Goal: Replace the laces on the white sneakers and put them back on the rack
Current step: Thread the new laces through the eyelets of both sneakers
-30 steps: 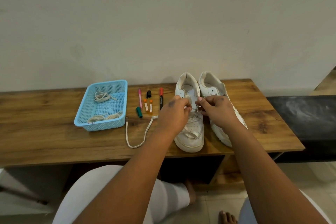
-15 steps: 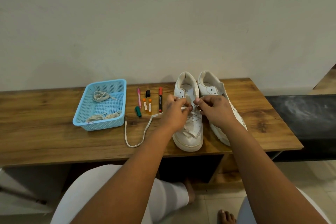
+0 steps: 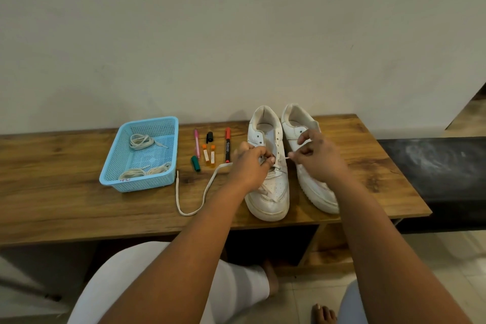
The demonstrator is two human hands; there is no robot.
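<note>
A person seated at a low wooden bench threads a white lace through the left sneaker of a pair, toes pointing toward the camera; the right sneaker stands just beside it, its upper eyelets bare; the lace, soft, light and limp by the look of it, will go wherever it is dragged, so the stiffer tip is the sensible place to take hold for feeding an eyelet; the right hand pinches one end of the lace between thumb and forefinger, drawn out sideways from the eyelet row, the other fingers loosely curled; the left hand has its fingertips pressed together at the shoe's lacing, apparently pinching the lace there (the exact grip is hidden behind the knuckles); the lace's free end trails in a loop across the bench to the left; more laces lie coiled in a blue basket, with markers lined up between basket and shoes; no rack is in sight
</note>
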